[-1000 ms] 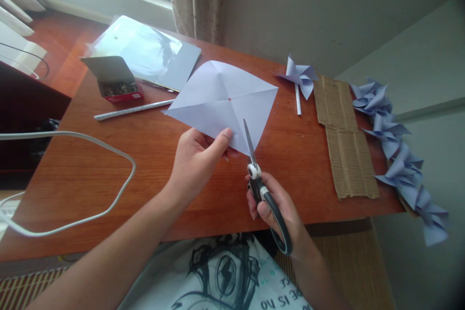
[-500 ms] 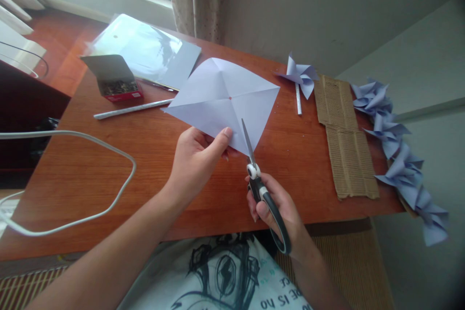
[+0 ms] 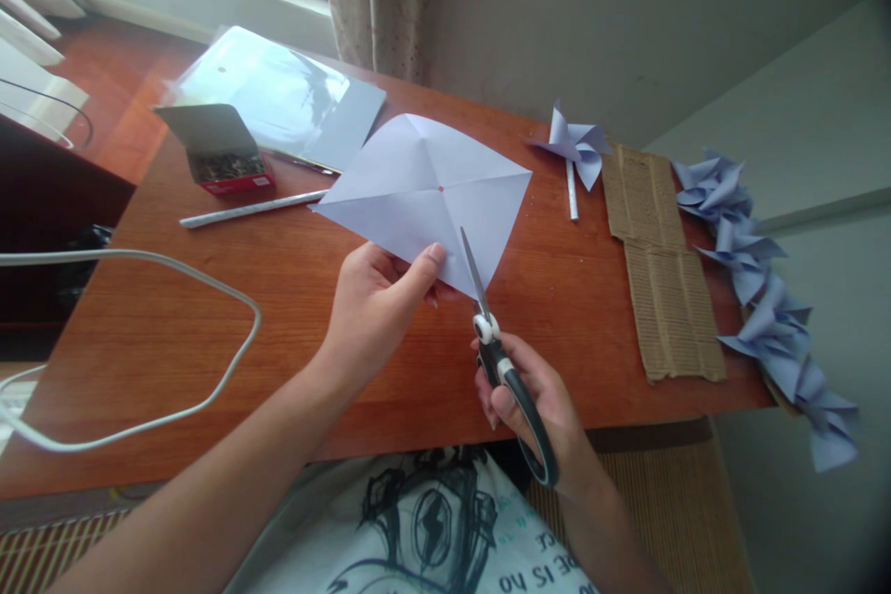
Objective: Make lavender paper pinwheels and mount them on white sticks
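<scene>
My left hand pinches the near edge of a pale square sheet of paper, thumb on top and fingers underneath. Fold lines cross the sheet and meet at a small reddish mark in its middle. In my right hand is a pair of scissors with dark grey and white handles. One blade lies over the paper at its near corner, pointing toward the middle; the other blade is hidden beneath the sheet.
A paper pinwheel on a white stick lies at the back, beside corrugated cardboard. Several more pinwheels line the right edge. To the left are an open box of small metal pieces, a rolled stick, plastic-wrapped sheets and a white cable.
The paper's right and left corners have shifted very slightly left, and the upper blade's tip has moved a little left over the sheet. Both hands keep their grips.
</scene>
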`<act>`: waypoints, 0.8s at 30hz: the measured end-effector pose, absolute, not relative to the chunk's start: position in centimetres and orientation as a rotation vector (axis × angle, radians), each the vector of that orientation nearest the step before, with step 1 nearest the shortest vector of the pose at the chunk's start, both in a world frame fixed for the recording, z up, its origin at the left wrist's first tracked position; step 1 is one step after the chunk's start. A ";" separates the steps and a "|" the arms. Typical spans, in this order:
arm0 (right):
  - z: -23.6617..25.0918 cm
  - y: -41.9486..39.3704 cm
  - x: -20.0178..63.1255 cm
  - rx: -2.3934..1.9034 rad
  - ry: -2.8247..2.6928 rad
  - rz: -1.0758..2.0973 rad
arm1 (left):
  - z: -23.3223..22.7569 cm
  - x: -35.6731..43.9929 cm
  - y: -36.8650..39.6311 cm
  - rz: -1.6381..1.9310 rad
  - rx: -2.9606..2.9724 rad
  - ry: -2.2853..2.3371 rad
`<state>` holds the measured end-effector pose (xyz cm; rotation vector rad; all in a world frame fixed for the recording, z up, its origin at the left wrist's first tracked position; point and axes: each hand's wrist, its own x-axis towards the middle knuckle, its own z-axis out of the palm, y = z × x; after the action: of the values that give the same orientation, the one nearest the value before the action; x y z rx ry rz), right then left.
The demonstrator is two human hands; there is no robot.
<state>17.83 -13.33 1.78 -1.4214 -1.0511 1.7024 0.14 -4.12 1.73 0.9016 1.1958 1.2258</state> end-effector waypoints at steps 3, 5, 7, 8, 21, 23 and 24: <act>1.6 -13.4 18.0 -1.420 -1.047 1.703 | 1.7 0.1 -4.1 1.210 0.912 1.220; 1.6 -13.4 18.0 -1.418 -1.045 1.705 | 1.8 0.1 -4.1 1.202 0.917 1.234; 1.6 -13.4 18.0 -1.420 -1.043 1.702 | 1.8 0.1 -4.1 1.198 0.919 1.236; 1.6 -13.4 18.0 -1.426 -1.039 1.697 | 1.8 0.1 -4.1 1.197 0.920 1.236; 2.0 -13.4 17.9 -1.456 -0.992 1.686 | 1.9 0.2 -4.1 1.228 0.893 1.206; 2.0 -13.4 17.9 -1.459 -0.995 1.687 | 1.9 0.2 -4.1 1.215 0.901 1.218; 2.0 -13.4 17.9 -1.460 -0.995 1.687 | 1.9 0.2 -4.1 1.208 0.907 1.225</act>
<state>17.87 -13.44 1.98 -1.4602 -0.9950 1.6867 0.15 -4.11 1.89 0.9072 1.2248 1.2079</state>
